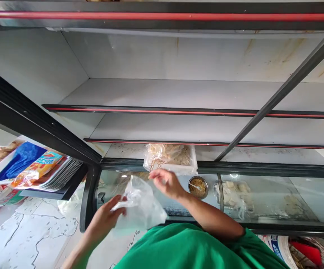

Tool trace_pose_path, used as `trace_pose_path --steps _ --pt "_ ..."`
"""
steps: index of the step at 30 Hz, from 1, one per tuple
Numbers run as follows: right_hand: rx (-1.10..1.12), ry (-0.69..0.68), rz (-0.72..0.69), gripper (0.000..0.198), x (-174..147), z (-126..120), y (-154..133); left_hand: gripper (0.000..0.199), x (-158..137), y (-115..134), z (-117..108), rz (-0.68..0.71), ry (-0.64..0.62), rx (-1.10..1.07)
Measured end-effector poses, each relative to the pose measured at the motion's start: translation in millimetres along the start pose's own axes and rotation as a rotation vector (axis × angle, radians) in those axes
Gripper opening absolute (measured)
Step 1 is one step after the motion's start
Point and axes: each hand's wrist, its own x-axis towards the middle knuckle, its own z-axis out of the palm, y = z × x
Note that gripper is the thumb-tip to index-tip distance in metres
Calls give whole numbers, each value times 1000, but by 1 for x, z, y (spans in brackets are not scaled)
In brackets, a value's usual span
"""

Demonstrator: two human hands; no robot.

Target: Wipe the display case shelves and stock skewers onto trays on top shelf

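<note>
My left hand [106, 218] is closed on a clear plastic bag [141, 205], which hangs to the right of its fingers. My right hand [169, 184] is just beyond the bag, its fingers partly bent and apart, with nothing visible in them. Its fingertips are close to the thin sticks of some skewers [156, 163]; whether they touch cannot be made out. These sticks poke out from a white tray [194, 157] lined with clear plastic. Pale food pieces [167, 151] lie in the tray, which stands at the front edge of the lowest shelf.
A metal bowl [198, 187] of brown crumbly food with a white spoon sits under the counter glass. Bagged pale food [233, 192] is to its right. A dark diagonal post [277, 89] crosses the shelves. At left are stacked trays and an orange packet [40, 168].
</note>
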Motion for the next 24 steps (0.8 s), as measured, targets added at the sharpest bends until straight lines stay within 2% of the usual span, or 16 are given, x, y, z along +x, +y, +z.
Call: trace_pose_path --steps 2,3,5,8,11,13,15,17,19,22,24 --pt "-273 157 249 28 19 -18 34 43 -1 -25 -10 -55 128 103" --pt "-446 179 351 30 31 -23 50 42 -2 -33 -12 -60 187 140" --pt "-722 142 478 42 55 -21 74 39 1 -41 -10 -52 265 149" --pt "-865 92 576 56 83 -4 95 35 11 -39 3 -21 332 75" --pt "-814 128 660 39 92 3 106 23 22 -35 11 -35 279 19" --pt "-694 192 712 20 88 -5 112 18 32 -34 11 -43 229 -39" --pt "-593 245 724 10 78 -16 118 22 48 -33 11 -33 201 -114" --pt "-538 262 706 18 70 -22 122 34 74 -28 13 5 177 -137" --pt "-481 270 680 28 69 -17 125 42 107 -17 21 46 167 -92" --pt "-361 334 683 37 80 2 130 39 156 5 43 52 164 -79" --pt "-212 409 722 34 90 11 134 36 180 19 62 41 108 -79"
